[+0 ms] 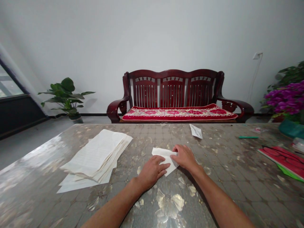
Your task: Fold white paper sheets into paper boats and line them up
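Observation:
A small white folded paper (169,152) lies on the table in front of me, with a straight upper edge and a pointed lower part. My left hand (154,171) holds its left side, thumb along the top and fingers bent over the sheet. At the upper right corner, my right hand (185,156) pinches the paper's edge between thumb and fingers. Parts of the sheet are hidden under both hands. Farther back, a second folded white paper piece (196,131) stands apart from my hands.
A stack of lined white sheets (97,155) lies to the left. On the right are a green pen (248,137), a red book (276,155) with black glasses (282,154) on it, and purple flowers (285,96). Behind the patterned table (220,190) stands a wooden bench (172,91).

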The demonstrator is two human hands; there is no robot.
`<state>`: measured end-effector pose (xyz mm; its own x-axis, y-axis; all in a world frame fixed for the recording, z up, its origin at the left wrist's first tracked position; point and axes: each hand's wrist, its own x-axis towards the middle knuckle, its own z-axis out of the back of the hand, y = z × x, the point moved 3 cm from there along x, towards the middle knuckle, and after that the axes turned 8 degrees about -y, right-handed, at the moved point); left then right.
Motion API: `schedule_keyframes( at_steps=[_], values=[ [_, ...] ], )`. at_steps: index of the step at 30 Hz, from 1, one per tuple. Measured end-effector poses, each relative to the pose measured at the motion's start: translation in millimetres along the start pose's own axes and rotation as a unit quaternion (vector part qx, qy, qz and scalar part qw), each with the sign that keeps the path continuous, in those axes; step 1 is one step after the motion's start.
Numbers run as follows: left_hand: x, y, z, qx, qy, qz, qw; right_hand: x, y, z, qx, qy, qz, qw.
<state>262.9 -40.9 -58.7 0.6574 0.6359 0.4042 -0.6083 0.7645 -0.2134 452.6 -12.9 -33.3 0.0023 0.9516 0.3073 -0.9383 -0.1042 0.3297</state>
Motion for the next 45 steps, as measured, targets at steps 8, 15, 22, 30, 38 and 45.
schedule_keyframes(
  at_steps=[8, 15, 22, 30, 38, 45],
  values=[
    [7.2, 7.7, 0.8, -0.027, -0.018, 0.021, 0.999, -1.2, 2.4, -2.9, 0.005, -0.004, 0.066, 0.998],
    [13.3, 14.1, 7.3, -0.016, -0.043, 0.075, 0.996, -9.1, 5.2, -1.6, -0.007, -0.008, 0.147, 0.989],
    [18.1, 26.8, 20.0, 0.078, -0.080, 0.098, 0.989, -16.5, 8.6, -4.4, -0.024, -0.017, 0.187, 0.982],
    [15.9, 35.6, 15.0, 0.039, -0.070, 0.098, 0.992, -21.1, 11.8, -4.8, -0.044, -0.036, 0.219, 0.974],
    [9.8, 37.4, 1.7, 0.090, -0.075, 0.049, 0.992, -29.9, 3.7, -2.0, -0.078, -0.038, 0.214, 0.973],
    [2.7, 25.9, 7.5, 0.131, -0.038, 0.034, 0.990, -35.0, 3.3, 0.0, -0.118, -0.003, 0.200, 0.973]
  ],
)
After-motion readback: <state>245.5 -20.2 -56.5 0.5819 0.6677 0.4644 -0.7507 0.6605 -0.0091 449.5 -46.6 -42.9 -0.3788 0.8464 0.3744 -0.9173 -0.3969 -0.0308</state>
